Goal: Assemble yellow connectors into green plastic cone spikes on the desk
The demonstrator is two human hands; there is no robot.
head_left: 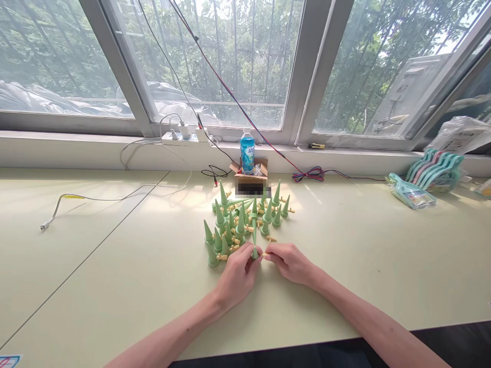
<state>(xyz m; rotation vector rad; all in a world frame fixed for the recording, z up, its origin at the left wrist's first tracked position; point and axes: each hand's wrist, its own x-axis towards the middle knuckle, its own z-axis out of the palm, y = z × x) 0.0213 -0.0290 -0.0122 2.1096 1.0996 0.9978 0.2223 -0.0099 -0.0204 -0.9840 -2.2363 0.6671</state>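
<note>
My left hand (241, 266) is closed around a green watering spike (255, 253), its pointed tip facing up. Right beside it, the fingertips of my right hand (289, 261) pinch a small yellow valve (265, 254) at the spike's side. Whether the valve is seated in the spike is too small to tell. Just beyond my hands stands a cluster of similar green cone-shaped spikes (241, 225), many with yellow valves sticking out. Another yellow valve (271, 238) lies near my right fingers.
Behind the cluster is an open cardboard box (264, 168), with a blue-liquid bottle (247, 152) at it. A white cable (115, 194) crosses the left tabletop. Coiled red-blue wire (310, 175) lies at the back. Bundled plastic hangers (433, 171) sit at the right.
</note>
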